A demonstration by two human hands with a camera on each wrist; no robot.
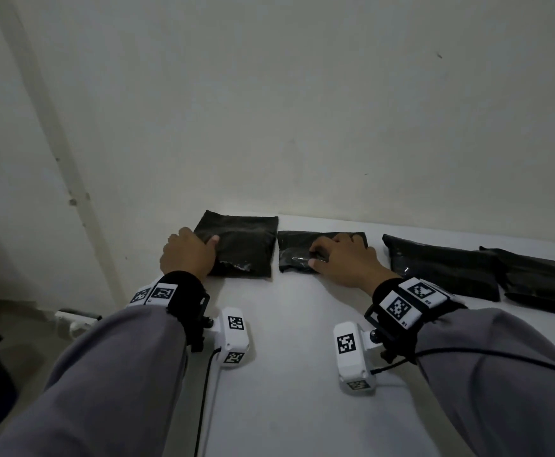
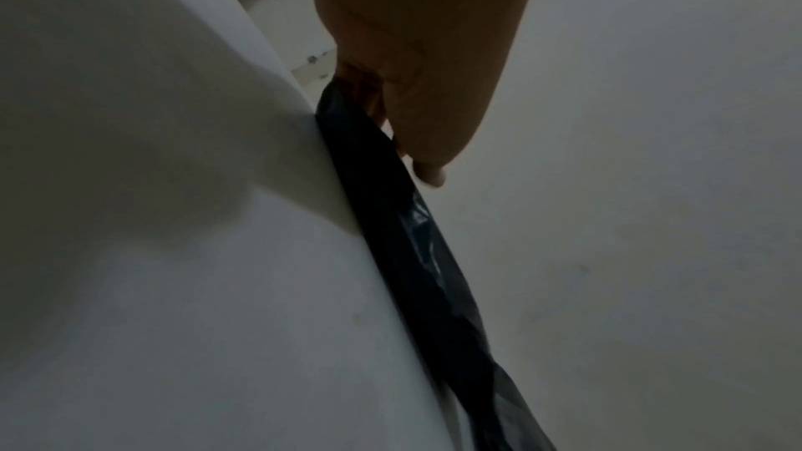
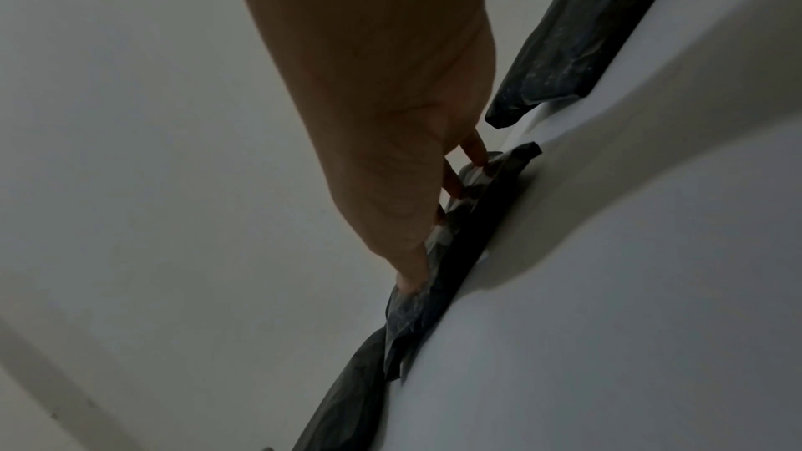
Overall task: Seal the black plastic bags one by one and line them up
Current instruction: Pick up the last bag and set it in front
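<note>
A plain pale wall (image 1: pixel 302 110) rose directly behind the white table (image 1: pixel 296 374). Left of the table, a pale vertical strip (image 1: pixel 55 133) ran down to the dim floor (image 1: pixel 22 351).

Black bags (image 1: pixel 241 247) lie on a white table (image 1: pixel 296 357); grey sleeves (image 1: pixel 114 374), black-and-white checkered wrist markers (image 1: pixel 162 293).

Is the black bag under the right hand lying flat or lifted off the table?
Lying flat. The second bag rests on the white table, with the right hand pressing on top of it.
</note>
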